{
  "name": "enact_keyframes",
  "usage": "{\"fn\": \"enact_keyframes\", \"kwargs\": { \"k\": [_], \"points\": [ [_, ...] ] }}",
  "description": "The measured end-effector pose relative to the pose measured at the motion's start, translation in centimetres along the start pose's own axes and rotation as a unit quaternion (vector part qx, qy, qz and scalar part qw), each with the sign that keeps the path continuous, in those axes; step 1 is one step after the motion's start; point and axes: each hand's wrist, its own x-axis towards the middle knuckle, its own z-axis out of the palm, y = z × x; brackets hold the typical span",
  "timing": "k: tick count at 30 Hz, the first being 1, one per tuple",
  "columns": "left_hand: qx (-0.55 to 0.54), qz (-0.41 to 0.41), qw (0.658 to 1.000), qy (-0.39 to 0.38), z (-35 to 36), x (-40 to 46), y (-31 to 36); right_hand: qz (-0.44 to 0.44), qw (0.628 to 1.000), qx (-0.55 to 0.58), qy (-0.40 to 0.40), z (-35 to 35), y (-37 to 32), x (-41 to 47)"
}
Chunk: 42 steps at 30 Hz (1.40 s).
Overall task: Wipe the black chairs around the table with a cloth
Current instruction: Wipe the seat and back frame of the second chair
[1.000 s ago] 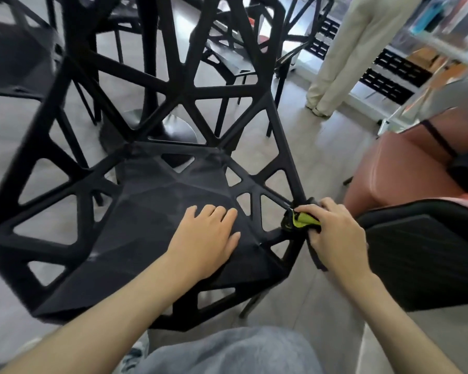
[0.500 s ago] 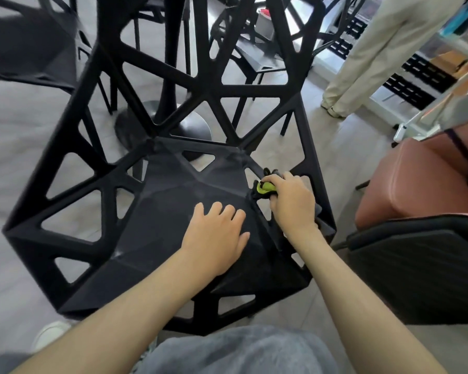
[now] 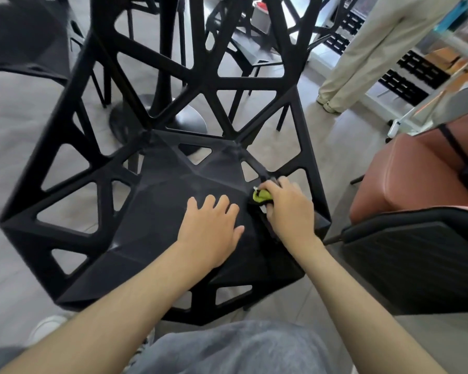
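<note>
Though our right hand (image 3: 288,209) hides most of the cloth (image 3: 261,196), fingers clamped; left hand (image 3: 210,228) flat, fingers apart, on faceted black chair (image 3: 157,211).

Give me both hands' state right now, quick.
Left hand: open, fingers flat on the black chair seat.
Right hand: closed, fingers gripping the yellow-green cloth against the seat's right edge.

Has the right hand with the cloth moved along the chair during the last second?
Yes. The right hand with the cloth went from the chair's outer right corner inward along the strut, toward the left hand.
</note>
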Motion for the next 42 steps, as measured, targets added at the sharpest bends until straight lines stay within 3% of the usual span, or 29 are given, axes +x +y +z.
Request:
{"fn": "enact_keyframes", "kwargs": {
  "k": [5,11,17,20,25,28,34,42],
  "points": [
    [-0.005,0.005,1.000,-0.011,-0.2,0.6,0.0,0.019,0.999,-0.042,0.014,0.7,0.1,4.2],
    [-0.002,0.005,0.999,-0.052,-0.8,1.7,1.5,0.048,0.997,-0.026,0.050,-2.5,5.1,-3.3],
    [0.010,0.005,0.997,-0.081,-1.3,2.0,2.2,0.068,0.997,0.006,0.027,-4.2,7.5,-7.8],
    [0.015,-0.010,0.995,-0.099,-1.3,2.1,1.5,0.046,0.998,0.036,-0.007,-4.4,6.4,-5.8],
    [0.008,-0.029,0.994,-0.109,-1.2,2.3,0.0,-0.075,0.990,0.075,-0.098,-3.3,1.7,-6.3],
    [0.006,-0.033,0.993,-0.109,-1.3,2.3,-0.5,-0.051,0.986,0.116,-0.109,-3.1,2.0,-7.3],
    [0.011,-0.039,0.994,-0.102,-1.4,2.2,-0.8,-0.004,0.993,0.105,-0.058,-0.7,-0.6,-3.3],
    [-0.009,-0.065,0.991,-0.120,-2.0,2.0,-2.4,0.012,0.981,0.181,-0.062,-2.3,3.3,-13.7]
  ]
}}
